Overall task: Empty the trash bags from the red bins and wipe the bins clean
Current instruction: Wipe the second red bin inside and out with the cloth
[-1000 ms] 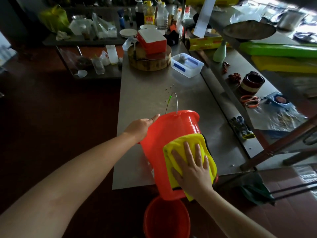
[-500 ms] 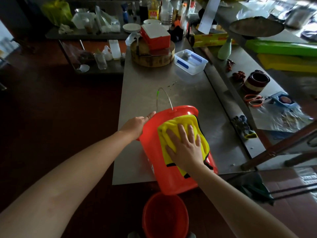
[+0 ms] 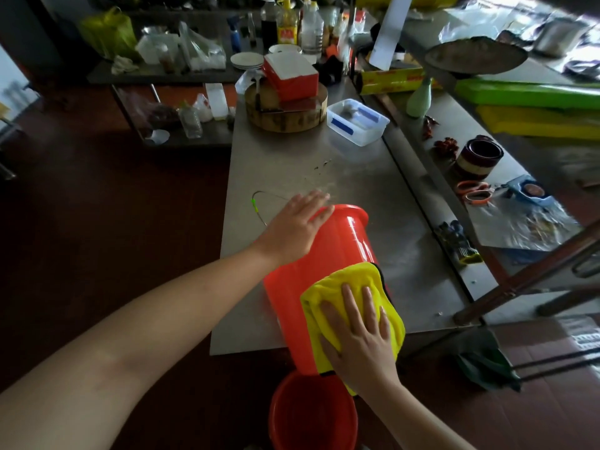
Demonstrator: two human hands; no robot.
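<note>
A red bin (image 3: 337, 251) lies on its side at the near edge of the steel table (image 3: 373, 190), its rim pointing away from me. My left hand (image 3: 293, 227) rests flat on the upper side near the rim, holding the bin steady. My right hand (image 3: 360, 332) presses a yellow cloth (image 3: 354, 284) flat against the bin's wall near the base. The bin's wire handle (image 3: 259, 203) lies on the table to the left. A second red bin (image 3: 311, 414) stands on the floor below, mouth up.
A clear plastic box (image 3: 357, 121), a round wooden block (image 3: 285, 108) with a red-and-white container on it, and bottles stand at the table's far end. Scissors (image 3: 472, 191), a dark bowl (image 3: 479, 154) and plastic sheets lie on the right counter. A dark cloth (image 3: 483, 362) lies on the floor.
My left hand moved from the bin's left edge onto its upper side. My right hand slid the cloth from near the rim down toward the base. The wire handle dropped onto the table.
</note>
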